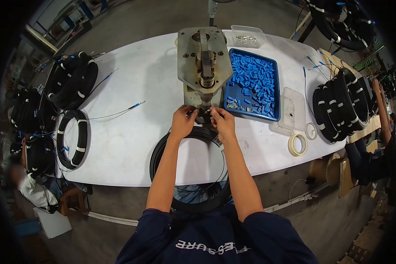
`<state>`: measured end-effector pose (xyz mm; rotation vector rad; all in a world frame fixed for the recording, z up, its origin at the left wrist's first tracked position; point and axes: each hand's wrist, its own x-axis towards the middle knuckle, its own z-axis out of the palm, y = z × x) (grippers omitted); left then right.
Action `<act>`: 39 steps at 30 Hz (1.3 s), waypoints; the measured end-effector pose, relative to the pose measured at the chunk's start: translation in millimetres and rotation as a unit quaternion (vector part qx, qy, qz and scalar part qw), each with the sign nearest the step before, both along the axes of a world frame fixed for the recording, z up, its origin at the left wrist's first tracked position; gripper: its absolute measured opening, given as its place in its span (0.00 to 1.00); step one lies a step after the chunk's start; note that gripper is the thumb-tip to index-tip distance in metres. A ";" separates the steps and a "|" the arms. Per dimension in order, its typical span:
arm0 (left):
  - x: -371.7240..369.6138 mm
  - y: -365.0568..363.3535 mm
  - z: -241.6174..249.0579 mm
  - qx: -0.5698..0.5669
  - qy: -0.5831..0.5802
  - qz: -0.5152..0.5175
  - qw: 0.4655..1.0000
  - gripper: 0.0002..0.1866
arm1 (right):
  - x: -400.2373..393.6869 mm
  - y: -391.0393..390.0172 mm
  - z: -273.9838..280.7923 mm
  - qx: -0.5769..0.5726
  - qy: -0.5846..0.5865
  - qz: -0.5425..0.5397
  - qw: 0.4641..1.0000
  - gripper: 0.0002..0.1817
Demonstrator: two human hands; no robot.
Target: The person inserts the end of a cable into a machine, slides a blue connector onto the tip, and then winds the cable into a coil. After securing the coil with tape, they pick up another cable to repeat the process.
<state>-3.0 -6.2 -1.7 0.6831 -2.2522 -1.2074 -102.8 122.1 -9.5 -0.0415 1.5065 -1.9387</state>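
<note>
A metal press stands upright at the middle of the table, its lower tool between my two hands. My left hand is closed in a pinch at the left side of the tool, on something small and dark that I cannot make out. On the other side, my right hand pinches something too small to name. Beneath my forearms a coil of black cable hangs partly over the table's front edge. Right of the press, a blue tray holds many small blue connector parts.
A clear box of small parts stands behind the tray. Tape rolls and a clear plastic container lie at right. Cable coils stack at right, with others at left. People sit at both sides.
</note>
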 end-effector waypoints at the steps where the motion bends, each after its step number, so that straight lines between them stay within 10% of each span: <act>1: -0.3 -0.4 -3.7 -0.009 0.019 0.001 1.000 0.12 | -0.3 0.5 -1.5 -0.007 0.002 0.004 1.000 0.12; 39: 4.2 -0.4 3.2 0.029 -0.044 0.027 0.998 0.11 | 1.1 0.6 -2.1 0.017 0.054 -0.033 0.998 0.10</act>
